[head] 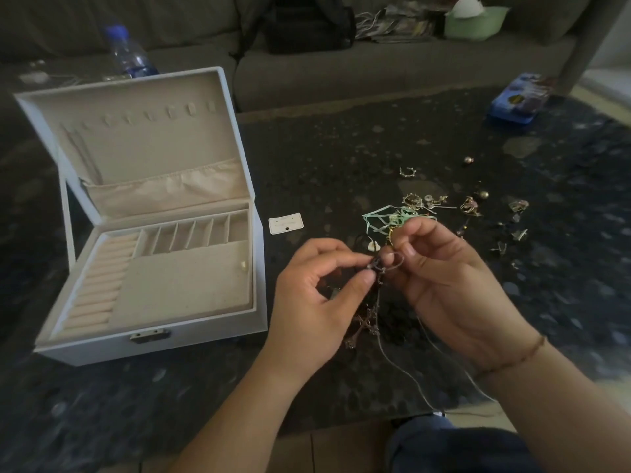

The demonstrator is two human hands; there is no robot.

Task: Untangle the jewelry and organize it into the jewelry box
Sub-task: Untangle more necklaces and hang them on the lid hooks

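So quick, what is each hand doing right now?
Left hand: pinching the tangled jewelry.
Right hand: pinching the same tangle from the other side.

Table (341,141): dark, speckled top.
Sofa (392,66): grey, along the table's far edge.
Bottle (128,54): clear plastic, blue cap, upright behind the white box.
Bag (307,25): black, on the sofa seat.
Papers (396,23): loose heap right of the bag.
Tub (476,22): pale green, beside the papers.
Tin (519,102): blue, at the table's far right.
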